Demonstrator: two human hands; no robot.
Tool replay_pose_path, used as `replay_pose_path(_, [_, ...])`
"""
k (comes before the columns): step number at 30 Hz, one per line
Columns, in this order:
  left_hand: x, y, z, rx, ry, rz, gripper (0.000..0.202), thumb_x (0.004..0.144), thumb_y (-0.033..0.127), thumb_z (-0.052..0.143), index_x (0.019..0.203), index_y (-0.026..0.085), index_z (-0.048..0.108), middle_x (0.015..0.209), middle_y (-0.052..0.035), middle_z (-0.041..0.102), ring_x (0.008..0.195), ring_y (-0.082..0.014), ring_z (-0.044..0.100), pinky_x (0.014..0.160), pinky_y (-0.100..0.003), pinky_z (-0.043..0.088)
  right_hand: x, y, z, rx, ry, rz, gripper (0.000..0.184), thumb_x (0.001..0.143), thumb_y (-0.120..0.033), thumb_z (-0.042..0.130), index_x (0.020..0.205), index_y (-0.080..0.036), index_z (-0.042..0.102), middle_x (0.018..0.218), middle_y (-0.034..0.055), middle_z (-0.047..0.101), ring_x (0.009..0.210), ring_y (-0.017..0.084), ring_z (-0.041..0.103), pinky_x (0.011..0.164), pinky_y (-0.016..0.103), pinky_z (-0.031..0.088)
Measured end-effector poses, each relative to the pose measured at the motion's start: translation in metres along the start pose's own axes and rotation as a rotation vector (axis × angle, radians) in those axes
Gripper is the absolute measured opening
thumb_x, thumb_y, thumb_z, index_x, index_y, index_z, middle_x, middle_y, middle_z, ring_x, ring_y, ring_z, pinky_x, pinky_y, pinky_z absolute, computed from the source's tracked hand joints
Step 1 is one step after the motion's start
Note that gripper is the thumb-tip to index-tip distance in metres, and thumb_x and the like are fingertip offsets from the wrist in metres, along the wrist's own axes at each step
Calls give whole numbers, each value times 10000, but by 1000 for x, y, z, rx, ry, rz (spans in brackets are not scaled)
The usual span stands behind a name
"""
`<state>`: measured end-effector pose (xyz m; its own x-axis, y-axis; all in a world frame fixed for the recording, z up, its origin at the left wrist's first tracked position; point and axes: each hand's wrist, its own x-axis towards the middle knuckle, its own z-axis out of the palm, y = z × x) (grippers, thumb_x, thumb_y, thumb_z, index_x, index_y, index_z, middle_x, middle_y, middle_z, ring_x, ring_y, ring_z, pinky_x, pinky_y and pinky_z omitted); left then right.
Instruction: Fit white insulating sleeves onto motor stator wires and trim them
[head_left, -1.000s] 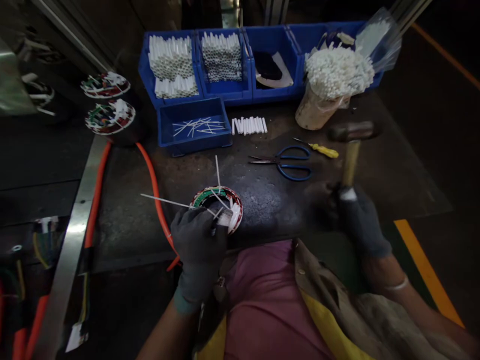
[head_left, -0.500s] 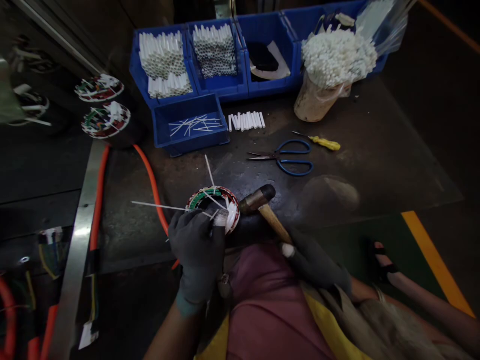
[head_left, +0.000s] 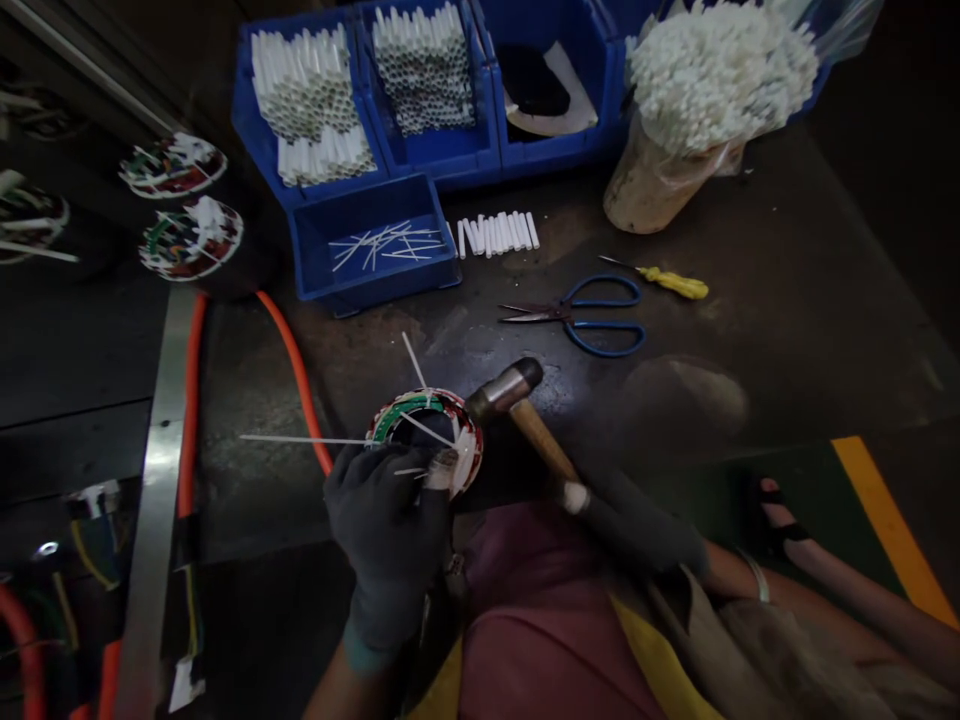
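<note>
A motor stator with a round ring of red, green and white windings is at the table's near edge. Thin white ties stick out of it to the left and upward. My gloved left hand is closed over the ring's near left side, its thumb on the white part; some fingertips are hidden. In my gloved right hand is the wooden handle of a hammer. The hammer's metal head with a black tip lies against or just over the ring's upper right rim; contact is hard to tell.
Scissors and a yellow screwdriver lie beyond the hammer. Behind are a small blue tray, white tubes, blue bins and a tub of white sticks. Orange cables and more stators are at left.
The hammer head has moved slightly left, onto the ring's upper right edge. My left hand keeps its hold on the stator. The whole view has shifted a little.
</note>
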<state>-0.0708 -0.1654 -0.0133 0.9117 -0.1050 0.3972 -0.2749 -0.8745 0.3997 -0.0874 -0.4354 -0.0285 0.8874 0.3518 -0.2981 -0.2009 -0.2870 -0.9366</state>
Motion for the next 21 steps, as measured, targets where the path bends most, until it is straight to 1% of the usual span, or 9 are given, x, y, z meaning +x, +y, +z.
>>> replay_pose_path(2, [1,0,-1,-9,-12,5,157,956,237,665,803,223,637,809,-31,696,816,-233,635,795,-414,472,9,-7,-4,70,-73,46,428,1005,-608,533,1025,-212,696,915,68,701,911,256,677,875,411,590])
replay_pose_path(5, [1,0,-3,-4,-22,18,149,949,232,673,806,227,631,805,-30,695,807,-236,628,785,-419,465,19,-12,-9,163,-88,128,443,1007,-624,515,1000,-209,670,822,41,663,740,204,633,695,337,577])
replay_pose_path(9, [1,-1,-5,-14,-49,36,121,944,206,681,831,225,643,800,-26,704,797,-228,626,791,-422,459,26,-12,-15,169,-191,162,465,988,-646,540,981,-199,664,850,48,670,716,192,614,653,319,546])
replay_pose_path(10, [1,-2,-5,-18,-53,39,118,944,201,683,834,223,646,801,-25,706,796,-223,626,796,-421,458,27,-12,-19,163,-189,197,490,993,-663,515,960,-195,657,803,44,659,672,186,600,603,308,525])
replay_pose_path(12, [2,-3,-6,-30,-61,49,119,942,198,689,830,219,654,796,-25,705,786,-215,622,788,-415,453,32,-15,-31,84,-108,221,524,1007,-679,464,944,-192,649,703,29,620,592,178,561,523,289,462])
replay_pose_path(15, [5,-9,-9,-74,-63,100,114,938,201,699,829,219,667,773,-17,707,770,-207,626,759,-397,441,45,-26,-66,-346,155,55,483,1019,-624,484,1077,-191,691,800,57,683,695,220,619,599,307,450])
replay_pose_path(18, [10,-20,-15,-124,-117,186,115,945,200,692,834,227,678,775,-11,719,789,-206,637,748,-383,438,66,-39,-123,-973,436,-103,449,1021,-541,527,1255,-199,701,1011,109,741,862,285,663,669,334,392])
replay_pose_path(19, [11,-24,-17,-136,-147,218,118,950,205,685,835,231,679,787,-14,721,800,-208,636,746,-381,440,74,-42,-144,-1147,505,-122,439,1016,-528,550,1264,-202,709,1025,118,746,869,292,663,655,337,352])
replay_pose_path(21, [15,-31,-20,-170,-189,282,113,958,212,666,848,237,676,823,-22,723,818,-212,635,743,-378,449,89,-42,-186,-1372,530,-131,411,1001,-513,608,1255,-213,726,1051,123,751,879,287,655,631,345,287])
